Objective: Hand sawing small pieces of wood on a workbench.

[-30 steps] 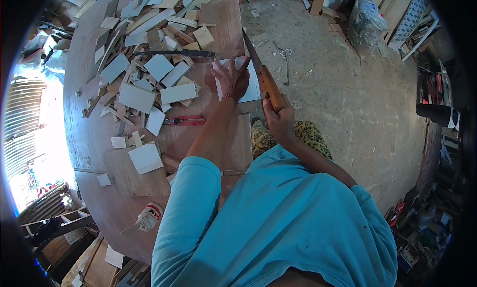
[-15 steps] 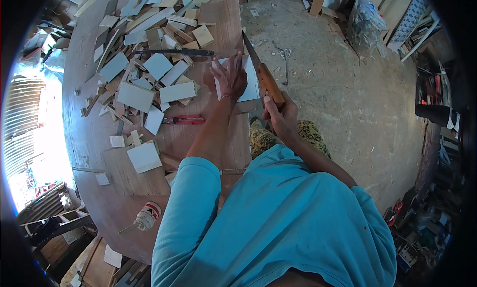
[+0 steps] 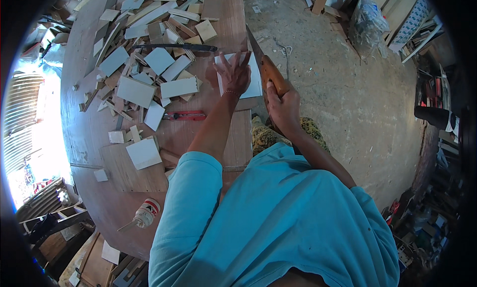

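Note:
With fingers spread, my left hand (image 3: 233, 74) presses flat on a white rectangular board (image 3: 253, 81) at the right edge of the table. My right hand (image 3: 284, 104) is wrapped round the wooden handle of a handsaw (image 3: 272, 71). The saw's dark blade runs up and away along the board's right edge; I cannot tell whether its teeth touch the wood. Left of my left hand lies a long dark strip (image 3: 176, 47) across the offcuts. A red utility knife (image 3: 184, 115) rests on the table beside my left forearm.
A heap of wood offcuts (image 3: 136, 93) covers the left and far part of the table (image 3: 231, 19). Near my left sleeve a white glue bottle (image 3: 146, 213) lies on its side. On the floor at far right stand a clear plastic bag (image 3: 368, 24) and leaning boards (image 3: 397, 16).
My right hand and the saw have shifted slightly, with the handle a little farther right. My left hand stays on the board. The whole view has moved a little.

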Tool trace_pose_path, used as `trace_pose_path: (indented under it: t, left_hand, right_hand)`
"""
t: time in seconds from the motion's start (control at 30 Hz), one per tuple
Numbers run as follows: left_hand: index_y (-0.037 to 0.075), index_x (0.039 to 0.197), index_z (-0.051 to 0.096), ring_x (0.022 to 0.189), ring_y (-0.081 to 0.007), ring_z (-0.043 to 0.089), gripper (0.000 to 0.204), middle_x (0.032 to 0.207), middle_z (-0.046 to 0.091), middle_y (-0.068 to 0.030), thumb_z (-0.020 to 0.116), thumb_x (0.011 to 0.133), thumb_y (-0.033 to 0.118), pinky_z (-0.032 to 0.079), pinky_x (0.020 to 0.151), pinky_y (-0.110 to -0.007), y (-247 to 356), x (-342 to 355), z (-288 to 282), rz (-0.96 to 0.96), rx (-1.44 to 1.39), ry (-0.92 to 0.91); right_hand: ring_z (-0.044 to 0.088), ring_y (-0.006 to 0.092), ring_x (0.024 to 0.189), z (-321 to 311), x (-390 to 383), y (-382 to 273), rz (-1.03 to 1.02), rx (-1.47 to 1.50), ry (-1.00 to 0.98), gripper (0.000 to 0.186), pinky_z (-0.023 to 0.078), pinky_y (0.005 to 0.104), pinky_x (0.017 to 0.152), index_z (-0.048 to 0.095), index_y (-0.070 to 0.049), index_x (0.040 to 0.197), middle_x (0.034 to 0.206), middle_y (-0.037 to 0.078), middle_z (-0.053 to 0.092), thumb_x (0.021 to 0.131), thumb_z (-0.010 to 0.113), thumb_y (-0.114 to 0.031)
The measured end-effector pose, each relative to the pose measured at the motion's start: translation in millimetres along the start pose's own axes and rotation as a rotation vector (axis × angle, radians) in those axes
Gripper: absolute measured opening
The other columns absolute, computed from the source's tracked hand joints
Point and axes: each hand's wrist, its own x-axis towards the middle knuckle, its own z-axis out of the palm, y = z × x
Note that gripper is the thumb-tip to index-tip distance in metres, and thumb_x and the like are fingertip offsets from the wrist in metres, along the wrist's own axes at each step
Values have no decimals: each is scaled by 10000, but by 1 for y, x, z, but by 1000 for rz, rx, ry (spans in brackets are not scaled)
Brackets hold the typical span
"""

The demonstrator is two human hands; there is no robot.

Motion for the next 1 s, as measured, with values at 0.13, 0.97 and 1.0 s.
trace_pose_path:
  t: [0.13,0.97,1.0]
  left_hand:
    - [271,1312,352,1281,-446,120,472,1345,332,-50,436,848,280,92,955,-684,0,-3,-3,13,-36,-62]
    - [288,1309,362,1280,-443,98,510,1345,312,-53,460,812,222,120,933,-684,7,1,-7,-107,-92,-82]
    - [288,1309,362,1280,-443,98,510,1345,312,-53,460,812,222,120,933,-684,7,1,-7,-104,-94,-86]
  right_hand:
    - [568,263,484,-2,34,6,60,-74,5,246,421,358,464,529,61,808,553,149,531,811,588,-178]
    - [546,210,454,14,13,27,-65,-64,114,227,409,342,441,513,47,806,522,121,511,802,607,-160]
    - [546,210,454,13,13,28,-61,-65,117,227,409,342,441,513,47,806,522,121,511,802,607,-160]
